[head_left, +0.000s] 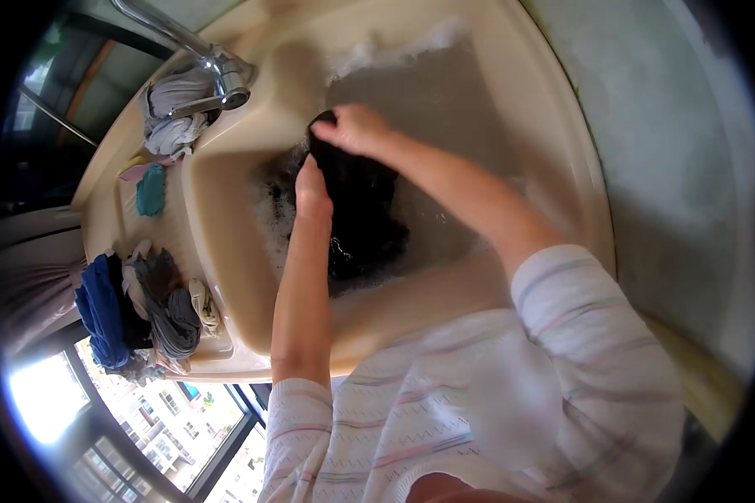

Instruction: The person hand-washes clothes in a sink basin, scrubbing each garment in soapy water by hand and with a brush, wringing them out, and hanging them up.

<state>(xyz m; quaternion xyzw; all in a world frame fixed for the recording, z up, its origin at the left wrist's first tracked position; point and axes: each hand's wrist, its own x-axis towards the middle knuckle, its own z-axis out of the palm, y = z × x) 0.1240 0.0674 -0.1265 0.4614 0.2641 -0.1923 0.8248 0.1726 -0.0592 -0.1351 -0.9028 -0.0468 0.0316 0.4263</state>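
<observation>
A dark, wet piece of clothing (352, 201) hangs from both hands into the soapy water of a beige sink (218, 243). My left hand (313, 191) is closed on its left edge, with the fingers partly hidden by the cloth. Slightly higher and to the right, my right hand (356, 130) grips the top of the same fabric; its fingers are somewhat blurred. The lower part of the garment spreads in the water, and its exact kind cannot be made out.
A chrome faucet (231, 88) stands at the sink's upper left, beside a grey cloth bundle (174, 109). On the ribbed drainboard (164, 230) lie a teal cloth (150, 190), a blue garment (102, 306) and a grey garment (176, 323). Foam (394, 54) floats along the far edge.
</observation>
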